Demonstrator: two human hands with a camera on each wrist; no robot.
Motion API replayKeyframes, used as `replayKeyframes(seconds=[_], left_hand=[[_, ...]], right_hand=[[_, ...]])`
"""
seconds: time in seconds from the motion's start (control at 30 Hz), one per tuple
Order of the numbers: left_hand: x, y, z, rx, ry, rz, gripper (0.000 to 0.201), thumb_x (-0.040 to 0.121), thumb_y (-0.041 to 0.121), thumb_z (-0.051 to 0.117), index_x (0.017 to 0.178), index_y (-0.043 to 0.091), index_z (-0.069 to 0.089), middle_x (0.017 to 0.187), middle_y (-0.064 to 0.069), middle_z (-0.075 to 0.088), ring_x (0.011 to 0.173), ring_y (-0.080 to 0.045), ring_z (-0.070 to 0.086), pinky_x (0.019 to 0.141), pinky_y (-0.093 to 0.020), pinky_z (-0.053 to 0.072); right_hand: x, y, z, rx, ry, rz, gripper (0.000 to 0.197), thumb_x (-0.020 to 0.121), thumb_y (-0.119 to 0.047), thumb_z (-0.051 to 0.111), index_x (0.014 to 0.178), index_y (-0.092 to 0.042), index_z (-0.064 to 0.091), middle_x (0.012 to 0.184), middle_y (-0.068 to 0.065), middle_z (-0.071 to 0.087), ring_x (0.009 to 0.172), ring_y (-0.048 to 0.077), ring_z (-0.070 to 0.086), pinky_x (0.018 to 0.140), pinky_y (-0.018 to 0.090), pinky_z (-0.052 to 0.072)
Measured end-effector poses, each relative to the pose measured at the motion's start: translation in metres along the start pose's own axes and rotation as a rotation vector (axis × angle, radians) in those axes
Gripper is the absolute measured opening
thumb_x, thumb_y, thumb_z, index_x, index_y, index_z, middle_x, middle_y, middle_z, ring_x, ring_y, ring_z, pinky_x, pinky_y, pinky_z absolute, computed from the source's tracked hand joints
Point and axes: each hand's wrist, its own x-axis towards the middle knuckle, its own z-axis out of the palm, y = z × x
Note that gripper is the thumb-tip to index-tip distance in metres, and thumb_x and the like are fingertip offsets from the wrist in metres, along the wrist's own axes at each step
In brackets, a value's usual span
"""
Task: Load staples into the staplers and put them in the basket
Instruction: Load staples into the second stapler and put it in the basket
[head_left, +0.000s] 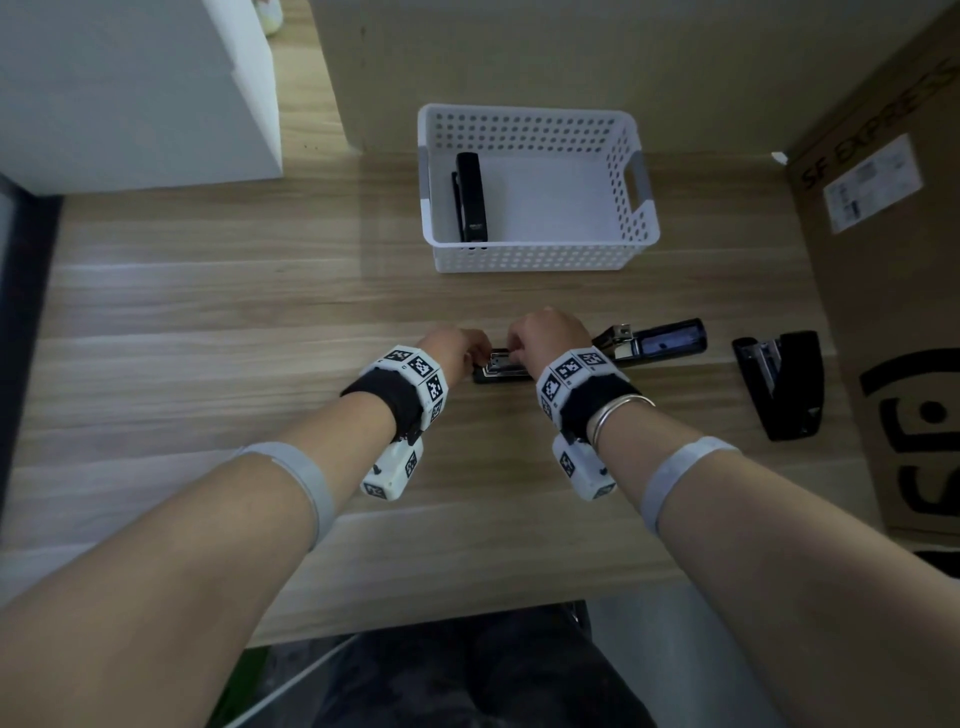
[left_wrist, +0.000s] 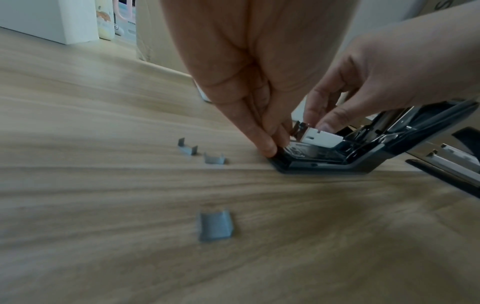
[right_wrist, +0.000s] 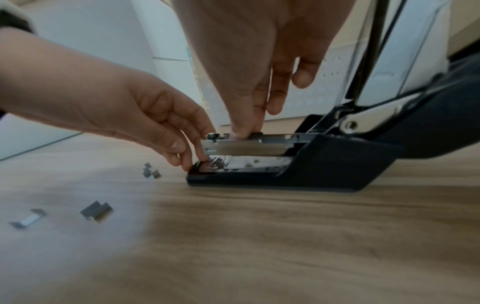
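Note:
A black stapler (head_left: 501, 373) lies in mid table with its lid (head_left: 657, 338) flipped open to the right. My left hand (head_left: 465, 351) holds the front tip of its base (left_wrist: 279, 158) with curled fingertips (right_wrist: 185, 162). My right hand (head_left: 522, 345) pinches the metal magazine (right_wrist: 244, 145) from above, fingertips (left_wrist: 323, 123) at its front end; I cannot see whether staples sit under them. Short loose staple strips (left_wrist: 215, 225) lie on the wood left of the stapler (right_wrist: 96, 210). A white perforated basket (head_left: 540, 254) behind holds one closed black stapler (head_left: 470, 197).
Another black stapler (head_left: 784, 384) lies half open at the right, beside a large cardboard box (head_left: 893, 291). A white cabinet (head_left: 140, 88) stands at the back left. The table's front edge (head_left: 467, 613) runs under my forearms.

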Motion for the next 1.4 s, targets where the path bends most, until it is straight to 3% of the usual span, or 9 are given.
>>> replayKeyframes(seconds=[0.1,0.13,0.27,0.43,0.7,0.93,1.07,1.27,1.4], left_hand=[[0.001,-0.005,0.002,-0.028,0.0,-0.002,0.04,0.085,-0.008,0.042,0.12,0.006,0.056,0.118,-0.015,0.066,0.091,-0.023,0.06,0.074,-0.014,0.046],[0.0,-0.007,0.002,-0.027,0.008,0.014,0.04,0.084,-0.009,0.043,0.119,0.007,0.056,0.117,-0.015,0.066,0.088,-0.022,0.059,0.073,-0.017,0.045],[-0.007,-0.024,-0.001,0.118,-0.002,0.039,0.036,0.083,-0.005,0.049,0.114,0.009,0.061,0.119,-0.018,0.059,0.108,-0.034,0.057,0.093,-0.033,0.045],[-0.016,-0.047,-0.005,0.321,-0.158,0.111,0.044,0.07,0.004,0.073,0.111,0.018,0.066,0.116,-0.014,0.058,0.108,-0.032,0.056,0.094,-0.035,0.045],[-0.027,-0.06,0.007,0.353,-0.081,0.184,0.019,0.076,0.011,0.069,0.093,0.017,0.073,0.108,-0.01,0.062,0.106,-0.03,0.053,0.09,-0.035,0.048],[-0.026,-0.051,0.006,0.265,-0.042,0.142,0.019,0.084,0.016,0.062,0.102,0.012,0.066,0.11,-0.011,0.066,0.109,-0.03,0.053,0.094,-0.03,0.041],[-0.023,-0.033,-0.002,0.076,0.007,0.087,0.021,0.084,0.01,0.06,0.104,0.008,0.063,0.109,-0.011,0.069,0.101,-0.028,0.063,0.084,-0.026,0.046],[-0.012,-0.009,-0.007,-0.104,0.15,0.058,0.025,0.082,0.013,0.066,0.106,0.006,0.062,0.109,-0.014,0.07,0.1,-0.028,0.064,0.07,-0.021,0.041],[-0.01,-0.005,-0.006,-0.276,0.159,0.025,0.023,0.078,0.012,0.072,0.097,0.003,0.063,0.104,-0.016,0.072,0.093,-0.026,0.066,0.05,-0.016,0.039]], right_hand=[[-0.003,0.004,-0.004,-0.059,-0.024,0.041,0.022,0.092,-0.017,0.059,0.111,-0.014,0.07,0.11,0.01,0.067,0.106,0.028,0.06,0.083,0.031,0.048],[-0.004,0.005,-0.005,-0.06,-0.016,0.05,0.022,0.091,-0.014,0.059,0.11,-0.013,0.07,0.11,0.01,0.067,0.105,0.028,0.061,0.083,0.031,0.048],[-0.006,0.003,-0.011,-0.015,-0.002,0.07,0.026,0.091,-0.01,0.055,0.111,-0.014,0.07,0.113,0.011,0.068,0.106,0.029,0.062,0.089,0.032,0.049],[-0.01,-0.004,-0.009,-0.006,0.061,0.041,0.024,0.09,-0.011,0.054,0.106,-0.015,0.072,0.107,0.01,0.069,0.1,0.029,0.063,0.086,0.031,0.052],[-0.017,-0.006,-0.003,0.011,0.076,0.015,0.02,0.093,-0.017,0.054,0.106,-0.018,0.069,0.106,0.009,0.067,0.104,0.028,0.059,0.086,0.035,0.049],[-0.024,-0.002,-0.002,0.055,0.104,-0.007,0.019,0.095,-0.018,0.052,0.105,-0.018,0.069,0.107,0.006,0.067,0.106,0.024,0.057,0.09,0.035,0.046],[-0.024,-0.004,-0.006,0.133,0.075,-0.041,0.019,0.094,-0.02,0.055,0.106,-0.018,0.069,0.11,0.004,0.068,0.109,0.024,0.057,0.091,0.035,0.047],[-0.028,-0.011,-0.013,0.227,0.043,-0.115,0.028,0.092,-0.024,0.059,0.118,-0.021,0.066,0.112,0.004,0.07,0.105,0.024,0.063,0.088,0.032,0.048],[-0.03,-0.009,-0.014,0.266,0.07,-0.11,0.026,0.09,-0.024,0.062,0.115,-0.02,0.068,0.108,0.004,0.072,0.101,0.023,0.065,0.088,0.032,0.051]])
